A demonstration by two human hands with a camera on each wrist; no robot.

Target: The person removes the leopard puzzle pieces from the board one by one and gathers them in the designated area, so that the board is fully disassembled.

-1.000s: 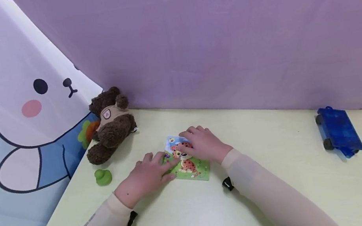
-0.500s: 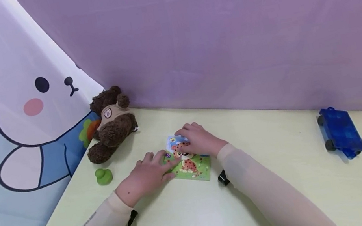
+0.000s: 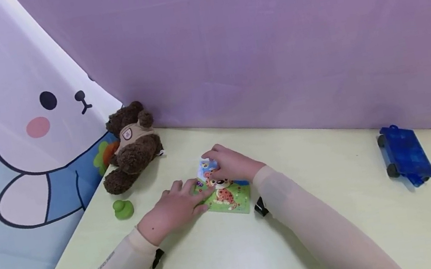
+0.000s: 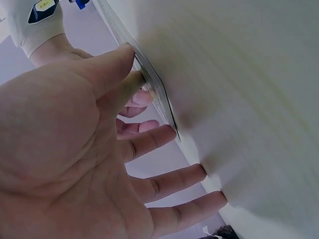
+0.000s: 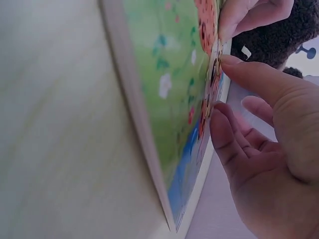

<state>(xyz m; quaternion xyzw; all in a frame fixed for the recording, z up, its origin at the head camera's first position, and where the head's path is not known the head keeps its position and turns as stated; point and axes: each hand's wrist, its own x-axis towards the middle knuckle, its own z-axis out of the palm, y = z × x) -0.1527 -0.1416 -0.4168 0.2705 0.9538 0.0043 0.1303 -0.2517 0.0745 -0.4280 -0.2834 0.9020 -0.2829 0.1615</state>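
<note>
A small flat picture puzzle (image 3: 233,200) with a spotted leopard cub on green grass lies on the table in the head view. My left hand (image 3: 172,210) rests at its left side, fingers spread; the left wrist view shows thumb and index finger at the puzzle's edge (image 4: 157,89), other fingertips on the table. My right hand (image 3: 233,165) bends over the puzzle's upper part, thumb and curled fingers gripping there. Up close, the right thumb (image 5: 249,74) touches the picture surface, with the index fingertip lower along it. The right hand hides the upper right part.
A brown teddy bear (image 3: 134,157) leans in the back left corner. Before it sits a green rubber duck (image 3: 123,209). At the far right lies a blue toy cart (image 3: 406,152) with black wheels. A purple cloth (image 3: 269,49) hangs behind the table.
My right hand has shifted slightly up and left over the puzzle, its fingers now more curled at the upper edge. My left hand and the puzzle have stayed nearly in place.
</note>
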